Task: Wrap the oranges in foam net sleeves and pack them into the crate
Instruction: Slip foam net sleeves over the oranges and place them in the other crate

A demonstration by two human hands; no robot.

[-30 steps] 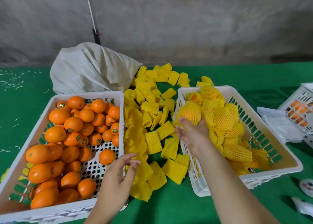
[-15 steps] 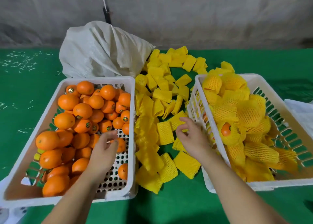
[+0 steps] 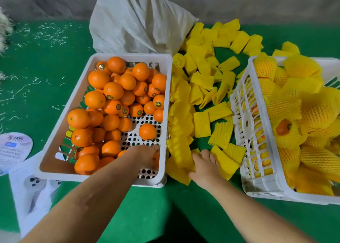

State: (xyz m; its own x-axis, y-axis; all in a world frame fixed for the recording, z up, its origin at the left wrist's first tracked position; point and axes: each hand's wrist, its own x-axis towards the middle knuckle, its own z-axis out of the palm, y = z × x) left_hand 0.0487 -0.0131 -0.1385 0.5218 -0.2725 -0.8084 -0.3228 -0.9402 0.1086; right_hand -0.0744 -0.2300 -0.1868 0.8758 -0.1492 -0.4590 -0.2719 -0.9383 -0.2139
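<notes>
Oranges (image 3: 114, 103): bare ones piled in the left white crate (image 3: 166, 114), heaped toward the far and left side, perforated floor showing at the near right. Wrapped ones sit in yellow netting in the right crate (image 3: 244, 169), well filled. Loose foam net sleeves (image 3: 202, 126) are scattered on the green table (image 3: 46, 62) between the two crates.

Step in hand: picking up the next orange plus a sleeve.

- Left hand (image 3: 147, 156) is down in the near right corner of the left crate, over an orange there; the view is blurred, so cannot tell whether the fingers have closed on it.
- Right hand (image 3: 204, 165) lies on the near sleeves, fingers spread, thumb against a yellow piece; cannot tell if it is pinched.

Next move, as a judgement: secure one orange, lift a single sleeve clear of the pile, open its mouth and push the fruit in. Risk: overlapping sleeves coming up together.
</notes>
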